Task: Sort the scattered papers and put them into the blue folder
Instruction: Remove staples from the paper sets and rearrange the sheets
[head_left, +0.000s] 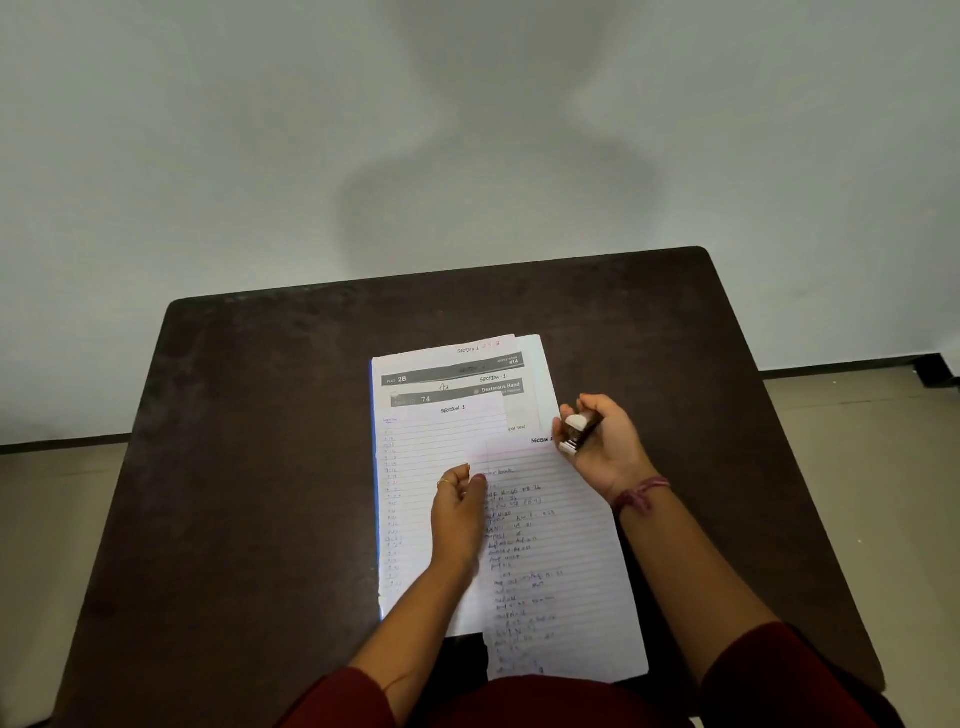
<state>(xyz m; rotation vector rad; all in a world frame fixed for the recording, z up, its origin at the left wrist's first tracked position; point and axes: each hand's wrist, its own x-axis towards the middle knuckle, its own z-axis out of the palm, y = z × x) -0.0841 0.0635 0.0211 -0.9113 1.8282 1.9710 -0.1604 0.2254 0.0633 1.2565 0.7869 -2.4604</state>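
Note:
A pile of white papers (447, 441), some lined and handwritten, lies in the middle of the dark table (249, 415). A thin blue edge of the folder (375, 467) shows along the pile's left side, under the sheets. One lined handwritten sheet (561, 561) lies askew on top, reaching to the near table edge. My left hand (460, 506) rests on the pile, fingers curled at the upper left edge of that sheet. My right hand (605, 441) grips a small stapler (576, 431) at the sheet's top right corner.
The dark table stands against a pale wall (467, 130), with beige floor (857, 441) on both sides. Bare tabletop lies left and right of the pile. My red sleeves (769, 675) are at the near edge.

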